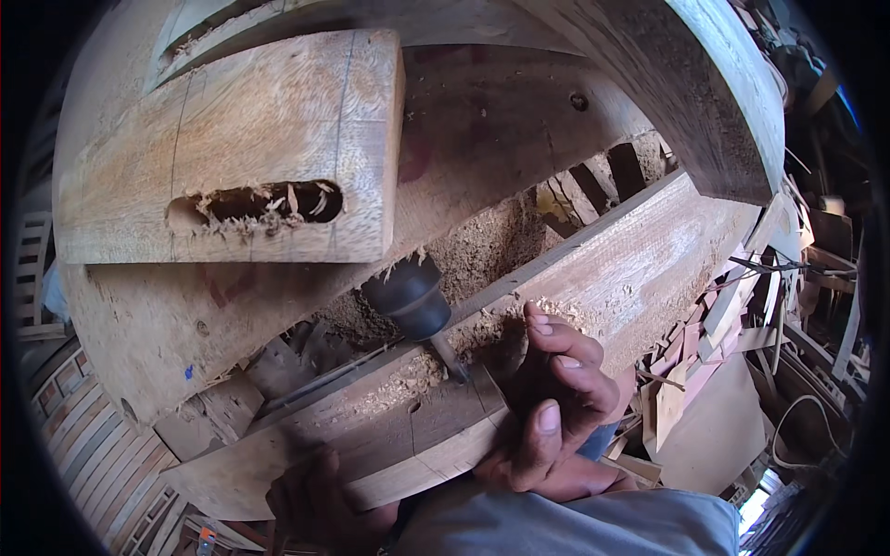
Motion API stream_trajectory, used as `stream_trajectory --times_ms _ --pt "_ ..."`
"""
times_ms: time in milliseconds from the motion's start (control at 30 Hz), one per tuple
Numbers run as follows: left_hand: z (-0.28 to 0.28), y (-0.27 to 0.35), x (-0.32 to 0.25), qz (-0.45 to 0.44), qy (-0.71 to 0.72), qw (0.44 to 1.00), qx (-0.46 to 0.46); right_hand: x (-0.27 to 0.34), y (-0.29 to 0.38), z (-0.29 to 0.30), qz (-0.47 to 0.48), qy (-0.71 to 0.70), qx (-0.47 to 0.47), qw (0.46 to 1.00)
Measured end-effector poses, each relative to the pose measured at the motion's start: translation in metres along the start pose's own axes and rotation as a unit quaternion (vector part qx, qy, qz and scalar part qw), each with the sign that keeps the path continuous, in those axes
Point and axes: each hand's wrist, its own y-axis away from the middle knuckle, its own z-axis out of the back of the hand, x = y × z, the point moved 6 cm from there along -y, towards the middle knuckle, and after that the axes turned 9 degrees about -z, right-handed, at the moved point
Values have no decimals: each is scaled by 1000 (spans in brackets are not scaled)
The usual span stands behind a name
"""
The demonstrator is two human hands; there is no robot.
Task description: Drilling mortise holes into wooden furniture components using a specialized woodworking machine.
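A black chuck with a metal drill bit points down to the right, its tip at a wooden workpiece marked with pencil lines and one small hole. Beside the workpiece's right end is my right hand, fingers slightly curled and apart; whether its palm presses on the wood cannot be told. My left hand, in shadow, is at the lower left edge of the workpiece, its fingers partly hidden. Sawdust lies around the bit and along the plank under the workpiece.
A thick board with a rough slotted mortise lies on a broad wooden slab beyond the chuck. A dark beam slants overhead at the upper right. Offcuts are piled at right, and stacked wooden strips lie at lower left.
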Motion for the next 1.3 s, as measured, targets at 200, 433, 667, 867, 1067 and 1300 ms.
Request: stream_trajectory --times_ms 200,433,667,867,1067,1300 --pt "-5 11 -6 11 -10 999 -30 3 -7 2 14 29 17 999" --pt "-17 39 6 29 -29 999 16 -2 -13 1 35 35 132 990" --pt "-15 32 -2 36 -86 995 39 0 -21 -3 46 50 185 980" --pt "-11 20 -14 55 -91 994 -1 -4 -24 -7 34 23 211 977" --pt "-4 7 -23 76 -60 994 -45 -4 -29 -10 4 38 198 979" --pt "6 8 -15 93 -37 993 -60 24 -32 -23 -31 127 234 963"
